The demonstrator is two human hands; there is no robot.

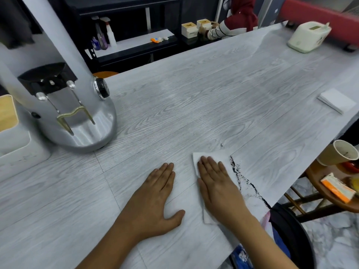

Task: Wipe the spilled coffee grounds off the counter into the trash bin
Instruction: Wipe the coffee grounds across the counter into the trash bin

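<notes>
A white paper towel (pixel 229 160) lies flat on the grey wood-grain counter (pixel 194 94). My right hand (pixel 217 183) presses flat on it, fingers together. Black coffee grounds (pixel 240 177) form a thin line along the towel's right edge, running down to the counter's right edge. A few specks (pixel 221 146) lie just beyond the towel. My left hand (pixel 155 197) rests flat on the counter to the left, holding nothing. A black trash bin (pixel 291 230) stands below the counter's right edge, with a liner and blue packaging inside.
A silver coffee grinder (pixel 77 121) stands at the left, beside a white box (pixel 17 148). A stack of white napkins (pixel 338 100) and a white tissue box (pixel 308 36) lie at the right. A paper cup (pixel 340 155) sits on a stool. Another person works at the far end.
</notes>
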